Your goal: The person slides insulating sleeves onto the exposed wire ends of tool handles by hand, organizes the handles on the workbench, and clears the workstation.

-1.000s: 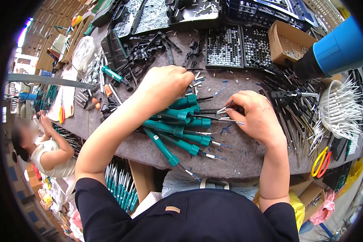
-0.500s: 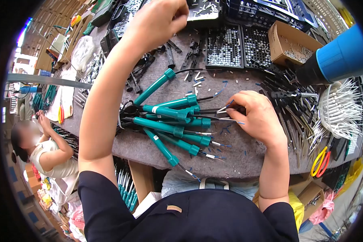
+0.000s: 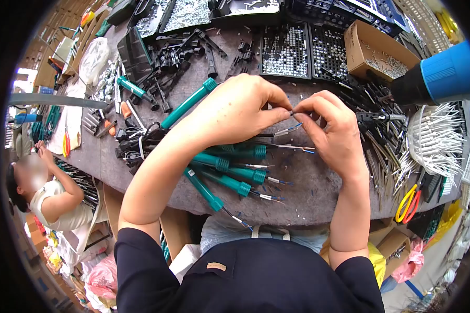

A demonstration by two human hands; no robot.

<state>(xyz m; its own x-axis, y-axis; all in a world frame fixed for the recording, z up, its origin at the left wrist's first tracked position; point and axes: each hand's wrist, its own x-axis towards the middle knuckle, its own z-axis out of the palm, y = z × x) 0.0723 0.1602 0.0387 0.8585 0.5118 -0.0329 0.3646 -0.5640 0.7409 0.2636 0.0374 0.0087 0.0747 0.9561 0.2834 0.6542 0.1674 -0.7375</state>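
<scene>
Several green tubes (image 3: pixel 202 189) with wires coming out of their ends lie fanned out on the table. Over them my left hand (image 3: pixel 248 107) pinches something small and dark, too small to name, at its fingertips. My right hand (image 3: pixel 329 128) meets it there, thumb and fingers pressed together at the same small item. Thin wires with white sleeves and blue ends (image 3: pixel 292 147) lie just below the hands. One more green tube (image 3: pixel 189 103) points up and away beyond my left forearm.
Black trays of small metal parts (image 3: pixel 284 51) and a cardboard box (image 3: pixel 376 51) stand at the back. A blue and black tool (image 3: pixel 446 75) juts in from the right, above a basket of white sticks (image 3: pixel 436 138). Scissors (image 3: pixel 410 203) lie at right. A co-worker (image 3: pixel 52 193) is at left.
My left hand went up toward the back trays and has come back to meet my right hand. My right hand has risen a little from the wires. The view has shifted slightly.
</scene>
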